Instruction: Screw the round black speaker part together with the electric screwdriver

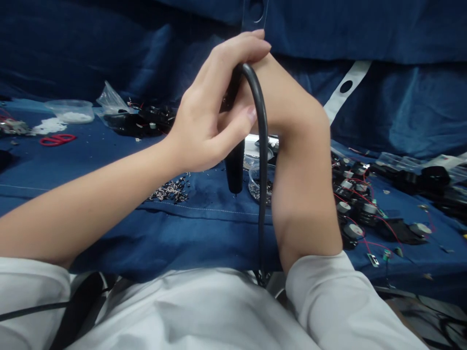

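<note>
A black corded electric screwdriver hangs upright in front of me, its thin tip pointing down above the blue cloth. Its thick black cable loops out at the top and drops towards my lap. My left hand comes in from the left, its fingers and thumb curled round the screwdriver's upper part. Behind it, my right hand is bent sharply at the wrist and reaches left against the tool; its fingers are hidden. Under the hands lie a heap of small dark screws and a clear round tub of similar pieces.
Black motor-like parts with red wires crowd the right side. Red-handled scissors, a clear plastic container with white material, and a plastic bag lie at the left. Blue cloth hangs behind the table.
</note>
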The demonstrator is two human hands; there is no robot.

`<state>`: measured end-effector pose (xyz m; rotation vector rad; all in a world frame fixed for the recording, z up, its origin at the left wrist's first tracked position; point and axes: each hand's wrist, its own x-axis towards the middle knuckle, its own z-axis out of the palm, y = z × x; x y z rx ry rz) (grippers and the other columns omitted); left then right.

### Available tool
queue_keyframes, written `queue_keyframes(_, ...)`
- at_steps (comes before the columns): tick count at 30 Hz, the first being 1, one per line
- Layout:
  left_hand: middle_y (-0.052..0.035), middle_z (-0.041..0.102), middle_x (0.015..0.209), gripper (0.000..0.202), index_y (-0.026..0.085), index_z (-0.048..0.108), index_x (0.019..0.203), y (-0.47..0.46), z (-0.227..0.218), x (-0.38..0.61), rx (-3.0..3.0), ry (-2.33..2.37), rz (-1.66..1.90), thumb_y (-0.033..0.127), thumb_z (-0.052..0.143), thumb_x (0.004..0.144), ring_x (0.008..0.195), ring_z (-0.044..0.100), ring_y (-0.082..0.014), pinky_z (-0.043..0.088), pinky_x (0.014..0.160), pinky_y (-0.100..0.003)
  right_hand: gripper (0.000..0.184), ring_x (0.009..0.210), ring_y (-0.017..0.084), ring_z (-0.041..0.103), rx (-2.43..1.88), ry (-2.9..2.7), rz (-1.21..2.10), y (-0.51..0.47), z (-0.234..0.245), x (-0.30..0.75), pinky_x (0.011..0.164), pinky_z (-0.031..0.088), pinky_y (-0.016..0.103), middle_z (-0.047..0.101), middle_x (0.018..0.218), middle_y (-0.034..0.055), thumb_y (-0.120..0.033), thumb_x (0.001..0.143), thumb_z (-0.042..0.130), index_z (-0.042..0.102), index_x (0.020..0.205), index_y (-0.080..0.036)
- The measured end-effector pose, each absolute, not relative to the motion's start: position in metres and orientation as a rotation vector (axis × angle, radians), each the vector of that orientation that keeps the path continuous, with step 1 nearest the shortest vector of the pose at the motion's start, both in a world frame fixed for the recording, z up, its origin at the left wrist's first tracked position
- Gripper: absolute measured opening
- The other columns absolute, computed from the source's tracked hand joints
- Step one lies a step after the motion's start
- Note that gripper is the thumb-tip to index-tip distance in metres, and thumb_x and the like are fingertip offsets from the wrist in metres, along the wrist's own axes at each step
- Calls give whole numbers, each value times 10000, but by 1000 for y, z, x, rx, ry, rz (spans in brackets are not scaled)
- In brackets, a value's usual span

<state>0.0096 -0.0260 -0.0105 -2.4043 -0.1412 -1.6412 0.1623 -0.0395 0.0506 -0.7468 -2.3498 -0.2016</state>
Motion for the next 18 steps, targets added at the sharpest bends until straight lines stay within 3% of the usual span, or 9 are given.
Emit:
queue_keyframes(3,-61,572,1488,512,283,512,1439,-23,-12,11,-2419,-108,-1676,610,454,1049,1491,485,-369,433,1198,-594,172,704,123,425,-748,-2397,-332,-35,50,164,665,393,327,432,683,-33,-220,715,535,376,659,-256)
queue_keyframes(11,-92,589,1458,456,219,530,1400,-24,-10,12,-2451,8,-1690,519,494,1059,1479,501,-315,412,1215,-539,194,712,125,432,-808,-2399,-304,-33,48,164,646,390,315,427,713,-31,-218,684,558,373,667,-271)
queue_keyframes(18,-71,590,1453,440,252,527,1403,-25,-11,12,-2447,-40,-1683,529,482,1063,1474,509,-289,419,1217,-536,170,706,105,403,-678,-2385,-273,-30,47,165,600,376,288,407,710,-48,-239,706,577,408,694,-251)
